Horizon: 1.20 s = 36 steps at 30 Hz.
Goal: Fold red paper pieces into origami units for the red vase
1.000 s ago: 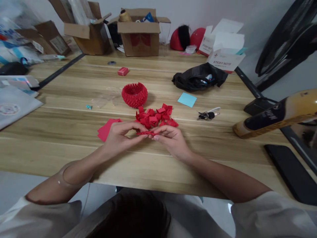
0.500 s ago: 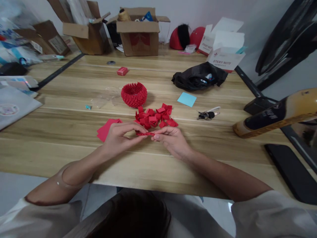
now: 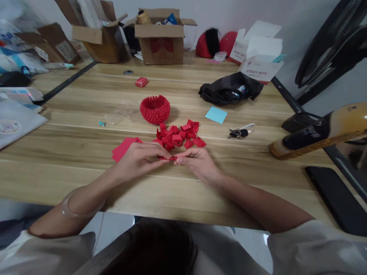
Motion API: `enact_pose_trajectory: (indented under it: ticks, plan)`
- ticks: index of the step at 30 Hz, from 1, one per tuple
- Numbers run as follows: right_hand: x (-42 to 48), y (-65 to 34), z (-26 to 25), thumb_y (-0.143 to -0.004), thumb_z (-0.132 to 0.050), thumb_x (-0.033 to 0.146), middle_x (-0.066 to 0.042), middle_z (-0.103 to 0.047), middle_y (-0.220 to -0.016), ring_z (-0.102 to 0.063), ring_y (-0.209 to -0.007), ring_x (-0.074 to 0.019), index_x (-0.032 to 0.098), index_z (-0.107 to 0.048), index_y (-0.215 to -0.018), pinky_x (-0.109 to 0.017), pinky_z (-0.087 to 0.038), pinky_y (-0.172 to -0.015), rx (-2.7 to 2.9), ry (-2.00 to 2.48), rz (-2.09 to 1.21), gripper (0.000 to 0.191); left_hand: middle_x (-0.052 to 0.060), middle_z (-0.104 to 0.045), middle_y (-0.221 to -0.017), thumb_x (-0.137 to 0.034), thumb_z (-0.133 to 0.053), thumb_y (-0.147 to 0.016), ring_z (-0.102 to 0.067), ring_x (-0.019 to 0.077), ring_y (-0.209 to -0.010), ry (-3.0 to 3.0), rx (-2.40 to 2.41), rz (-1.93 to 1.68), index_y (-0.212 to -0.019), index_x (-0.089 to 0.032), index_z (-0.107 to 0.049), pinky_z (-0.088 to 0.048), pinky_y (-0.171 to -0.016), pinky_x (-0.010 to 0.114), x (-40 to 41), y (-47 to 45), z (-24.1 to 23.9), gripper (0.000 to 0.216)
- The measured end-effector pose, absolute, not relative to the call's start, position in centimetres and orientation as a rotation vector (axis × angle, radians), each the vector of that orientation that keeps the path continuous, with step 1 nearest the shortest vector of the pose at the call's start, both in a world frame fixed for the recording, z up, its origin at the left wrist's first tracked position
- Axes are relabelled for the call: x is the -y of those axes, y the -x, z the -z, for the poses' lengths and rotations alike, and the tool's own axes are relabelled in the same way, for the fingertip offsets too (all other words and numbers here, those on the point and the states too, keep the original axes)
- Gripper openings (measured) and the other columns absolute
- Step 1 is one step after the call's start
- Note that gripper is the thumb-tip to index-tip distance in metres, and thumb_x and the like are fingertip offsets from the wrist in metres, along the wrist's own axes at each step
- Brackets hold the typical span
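Note:
Between my two hands is a narrow strip of folded red paper [image 3: 172, 158], seen nearly edge-on. My left hand [image 3: 143, 157] pinches its left part, fingertips and thumb covering much of it. At the other end, the thumb and fingers of my right hand [image 3: 197, 162] close on the strip. Just beyond lies a loose heap of small folded red paper pieces [image 3: 177, 138]. Flat red paper sheets [image 3: 122, 149] lie partly behind my left hand. Farther back stands a round red bowl [image 3: 155, 110] made of many folded paper pieces.
To the right lie a blue sticky note [image 3: 216, 115], keys [image 3: 239, 133], a black plastic bag [image 3: 229, 91], a phone [image 3: 335, 198] and a tilted bottle [image 3: 315, 133]. A small red packet [image 3: 141, 82] sits behind the bowl. Cardboard boxes [image 3: 160, 44] line the back.
Both hands still hold the red paper. My left hand has shifted slightly and lowered, and less of the strip shows between the fingers.

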State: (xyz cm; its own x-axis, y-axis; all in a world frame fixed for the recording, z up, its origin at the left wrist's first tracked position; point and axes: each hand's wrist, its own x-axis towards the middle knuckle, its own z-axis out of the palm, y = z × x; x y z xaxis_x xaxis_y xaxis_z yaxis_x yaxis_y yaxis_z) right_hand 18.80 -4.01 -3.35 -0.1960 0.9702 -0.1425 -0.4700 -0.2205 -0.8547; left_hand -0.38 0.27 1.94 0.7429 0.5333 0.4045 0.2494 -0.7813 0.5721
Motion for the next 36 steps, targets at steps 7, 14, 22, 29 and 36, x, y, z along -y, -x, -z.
enact_pose_trajectory:
  ticks: [7,14,22,29,36]
  plan:
    - [3.9,-19.0,3.7,-0.052,-0.083,0.020,0.001,-0.072,-0.063,-0.066,-0.061,-0.0111,0.019,-0.071,-0.064,-0.027,-0.053,-0.068,0.916,0.940,-1.644,0.016,0.004,-0.072,-0.079,-0.017,-0.063,-0.081,-0.067,0.0146,-0.071,-2.492,-0.584,-0.759,-0.086,-0.019,-0.069,-0.051,-0.064,0.022,-0.1,0.3,-1.9,0.008]
    - [4.4,-18.6,3.1,-0.052,-0.082,0.016,0.002,-0.071,-0.060,-0.065,-0.058,-0.0096,0.018,-0.066,-0.063,-0.023,-0.051,-0.062,0.818,0.968,-1.680,0.019,0.004,-0.072,-0.076,-0.020,-0.063,-0.081,-0.066,0.0140,-0.067,-2.562,-0.549,-0.862,-0.087,-0.018,-0.067,-0.050,-0.061,0.022,0.4,-0.2,-1.6,0.007]
    - [4.6,-18.2,2.4,-0.050,-0.081,0.015,0.003,-0.070,-0.059,-0.065,-0.057,-0.0084,0.016,-0.063,-0.061,-0.022,-0.050,-0.064,0.775,1.003,-1.704,0.021,0.006,-0.071,-0.075,-0.019,-0.062,-0.082,-0.066,0.0145,-0.069,-2.609,-0.456,-0.947,-0.084,-0.016,-0.066,-0.052,-0.063,0.025,0.4,-0.5,-1.2,0.005]
    - [3.9,-18.8,2.8,-0.063,-0.076,0.024,0.002,-0.068,-0.061,-0.063,-0.057,-0.0103,0.018,-0.063,-0.066,-0.024,-0.049,-0.060,1.074,1.001,-1.562,0.015,0.003,-0.071,-0.071,-0.025,-0.064,-0.081,-0.063,0.0122,-0.061,-2.587,-0.616,-0.924,-0.084,-0.016,-0.066,-0.048,-0.059,0.022,0.1,-0.4,-0.9,0.010]
    - [1.7,-21.7,3.8,-0.079,-0.063,0.020,-0.010,-0.069,-0.101,-0.062,-0.096,-0.0211,0.018,-0.071,-0.084,-0.039,-0.047,-0.089,1.675,1.228,-0.419,0.010,0.002,-0.071,-0.076,-0.029,-0.059,-0.083,-0.062,0.0116,-0.060,-2.533,-0.794,-0.534,-0.086,-0.018,-0.069,-0.044,-0.059,0.021,-0.7,0.1,-1.1,0.016]
